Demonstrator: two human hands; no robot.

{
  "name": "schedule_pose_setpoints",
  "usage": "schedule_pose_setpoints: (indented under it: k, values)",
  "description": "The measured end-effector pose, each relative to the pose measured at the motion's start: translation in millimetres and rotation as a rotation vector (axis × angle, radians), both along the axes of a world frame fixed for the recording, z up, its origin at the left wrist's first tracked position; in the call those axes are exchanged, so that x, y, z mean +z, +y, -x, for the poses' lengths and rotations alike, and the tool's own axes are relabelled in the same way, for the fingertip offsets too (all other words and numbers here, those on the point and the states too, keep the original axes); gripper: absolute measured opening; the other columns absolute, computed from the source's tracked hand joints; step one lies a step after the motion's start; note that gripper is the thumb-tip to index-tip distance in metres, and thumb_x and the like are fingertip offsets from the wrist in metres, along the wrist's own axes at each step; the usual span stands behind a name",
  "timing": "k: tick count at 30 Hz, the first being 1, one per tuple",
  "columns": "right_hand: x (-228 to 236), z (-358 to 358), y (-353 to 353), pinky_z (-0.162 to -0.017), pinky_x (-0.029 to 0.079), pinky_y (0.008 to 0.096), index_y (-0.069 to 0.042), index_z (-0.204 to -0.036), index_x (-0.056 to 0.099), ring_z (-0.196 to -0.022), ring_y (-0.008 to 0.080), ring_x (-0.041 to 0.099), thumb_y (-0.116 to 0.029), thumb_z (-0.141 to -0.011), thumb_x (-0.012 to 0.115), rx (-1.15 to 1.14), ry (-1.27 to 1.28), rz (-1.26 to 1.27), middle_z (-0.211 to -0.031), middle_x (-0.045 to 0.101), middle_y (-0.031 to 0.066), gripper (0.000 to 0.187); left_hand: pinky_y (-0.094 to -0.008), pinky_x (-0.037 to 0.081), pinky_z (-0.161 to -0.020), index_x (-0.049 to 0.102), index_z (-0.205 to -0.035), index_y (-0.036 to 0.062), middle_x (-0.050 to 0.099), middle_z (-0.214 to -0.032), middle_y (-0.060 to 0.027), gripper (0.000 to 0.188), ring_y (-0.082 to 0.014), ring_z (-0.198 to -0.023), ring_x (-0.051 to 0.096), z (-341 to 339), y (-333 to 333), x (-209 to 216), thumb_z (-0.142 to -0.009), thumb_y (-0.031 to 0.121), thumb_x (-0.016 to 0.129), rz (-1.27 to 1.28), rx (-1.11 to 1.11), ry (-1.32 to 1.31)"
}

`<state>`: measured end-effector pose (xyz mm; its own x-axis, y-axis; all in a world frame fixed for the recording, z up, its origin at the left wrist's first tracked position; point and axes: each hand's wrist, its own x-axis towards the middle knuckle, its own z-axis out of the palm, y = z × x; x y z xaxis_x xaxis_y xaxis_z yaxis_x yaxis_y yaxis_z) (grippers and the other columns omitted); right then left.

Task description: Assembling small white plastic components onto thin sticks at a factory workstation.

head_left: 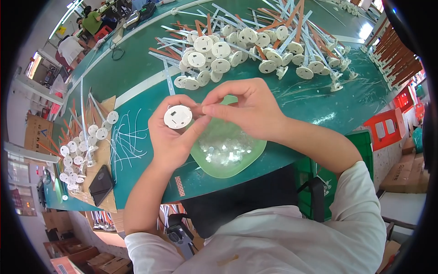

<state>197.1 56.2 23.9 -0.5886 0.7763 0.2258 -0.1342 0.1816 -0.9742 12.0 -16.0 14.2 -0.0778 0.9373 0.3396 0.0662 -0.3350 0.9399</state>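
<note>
Green tabletop (315, 104) fills the workshop scene as a person in a white T-shirt (283, 237) works with 2 bare hands above it. Across its far side sprawls a tangled heap of white round discs with long strips (248, 35), some strips blue-grey, others orange-brown. At the left edge, a smaller cluster of similar discs (101, 133) lies on and around a cardboard sheet (108, 201). A light-green plastic basin (224, 175) sits below the hands, nearest the right.

The right hand (251, 114) brings thumb and index fingertip together beside the left hand's fingertips; whether anything is pinched between them, the view cannot tell. The left hand (169, 141) curls around a single white disc, its thumb bent toward its index finger. Thin white strands (122, 136) fan out left of that hand, near a black smartphone (101, 185) resting at the cardboard. The held white disc (178, 117), slotted face up, is left of the basin. Small glossy pale pieces (223, 154) lie scattered inside the basin.
</note>
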Motion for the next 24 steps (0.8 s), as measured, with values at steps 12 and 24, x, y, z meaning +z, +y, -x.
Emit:
schedule_pose_setpoints:
  k: [12, 24]
  values:
    - [9, -5, -5, -0.063, 0.051, 0.0227, -0.003, -0.095, 0.073, -0.086, 0.0093, 0.065, -0.009, -0.087, 0.073, -0.075, -0.169, -0.257, -0.094, 0.071, 0.0041, 0.01, -0.0273, 0.055, -0.078, 0.058, -0.094, 0.0017, 0.069, -0.088, -0.0081, 0.024, -0.0163, -0.09, 0.071, 4, 0, 7, -0.08, -0.007, 0.076, -0.063, 0.098, 0.018]
    - [4, -8, 4, -0.059, 0.057, 0.0272, -0.003, -0.092, 0.074, -0.074, 0.0141, 0.069, -0.007, -0.085, 0.07, -0.065, -0.236, -0.521, -0.082, 0.072, 0.008, 0.009, -0.0259, 0.054, -0.077, 0.059, -0.095, 0.0028, 0.071, -0.091, -0.0084, 0.025, -0.0114, -0.086, 0.068, 4, 1, 6, -0.08, -0.006, 0.076, -0.056, 0.107, 0.221]
